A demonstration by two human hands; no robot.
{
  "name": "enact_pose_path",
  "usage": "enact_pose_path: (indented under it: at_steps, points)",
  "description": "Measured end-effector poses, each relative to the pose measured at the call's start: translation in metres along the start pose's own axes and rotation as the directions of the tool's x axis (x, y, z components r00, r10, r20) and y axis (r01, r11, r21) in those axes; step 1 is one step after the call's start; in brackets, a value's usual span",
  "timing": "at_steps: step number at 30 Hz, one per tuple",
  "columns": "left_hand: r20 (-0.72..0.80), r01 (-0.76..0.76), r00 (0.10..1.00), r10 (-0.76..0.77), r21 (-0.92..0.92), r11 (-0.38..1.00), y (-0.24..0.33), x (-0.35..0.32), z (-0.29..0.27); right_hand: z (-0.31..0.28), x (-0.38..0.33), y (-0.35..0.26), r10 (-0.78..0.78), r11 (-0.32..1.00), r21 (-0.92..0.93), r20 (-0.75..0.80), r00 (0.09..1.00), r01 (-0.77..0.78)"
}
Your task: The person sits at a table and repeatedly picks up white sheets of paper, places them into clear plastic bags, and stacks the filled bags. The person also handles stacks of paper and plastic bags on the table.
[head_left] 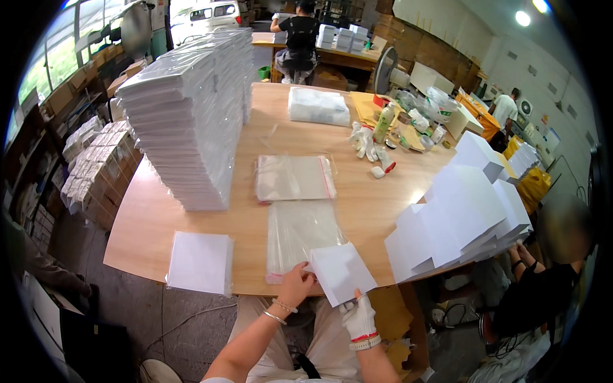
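A flat white square block (343, 273), perhaps a box or stack of paper, is tilted over the table's near edge. My right hand (359, 317), in a white glove with bare fingertips, grips its lower edge. My bare left hand (295, 286), with bracelets at the wrist, has its fingers pinched together at the block's left side, over the corner of the clear plastic bags (302, 226). What they pinch is too small to tell. Behind lies another pile of clear bags (294, 178) with a pink edge strip. A wrapped white square (200, 263) lies to the left.
A tall stack of wrapped white squares (185, 121) rises at the left of the table (255, 137). Unwrapped white blocks (456, 204) are piled at the right, beside a seated person (533, 287). Gloves (364, 142), a bottle (384, 122) and a white packet (318, 106) sit farther back.
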State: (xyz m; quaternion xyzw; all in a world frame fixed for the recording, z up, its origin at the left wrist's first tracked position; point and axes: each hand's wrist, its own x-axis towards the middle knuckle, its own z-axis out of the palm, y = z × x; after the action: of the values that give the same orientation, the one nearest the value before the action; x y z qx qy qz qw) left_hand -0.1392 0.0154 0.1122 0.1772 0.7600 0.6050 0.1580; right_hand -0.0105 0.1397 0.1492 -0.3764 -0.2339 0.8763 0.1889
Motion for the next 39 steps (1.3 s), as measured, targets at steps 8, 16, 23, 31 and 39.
enact_pose_path:
  at_steps: [8,16,23,31,39]
  points:
    - [0.077,-0.095,0.992,0.097,-0.029,0.995,-0.030,-0.010,0.052,-0.015,-0.024,0.009,0.150,0.980,0.122,0.059,0.987,-0.156]
    - [0.089,-0.348,0.934,0.347,0.003,0.937,-0.063,-0.087,0.067,-0.016,-0.052,0.031,-0.043,0.994,-0.092,0.164,0.985,0.058]
    - [-0.032,-0.287,0.958,0.286,-0.081,0.954,-0.112,-0.097,0.080,-0.036,-0.029,0.043,0.055,0.971,-0.240,0.157,0.986,-0.016]
    - [-0.107,-0.216,0.975,0.197,-0.208,0.954,-0.075,-0.097,0.075,-0.018,-0.026,0.043,-0.126,0.886,-0.419,0.192,0.973,0.198]
    - [-0.003,-0.110,0.994,0.111,-0.101,0.989,-0.078,-0.107,0.063,-0.021,-0.014,0.045,0.047,0.963,-0.267,0.109,0.993,-0.016]
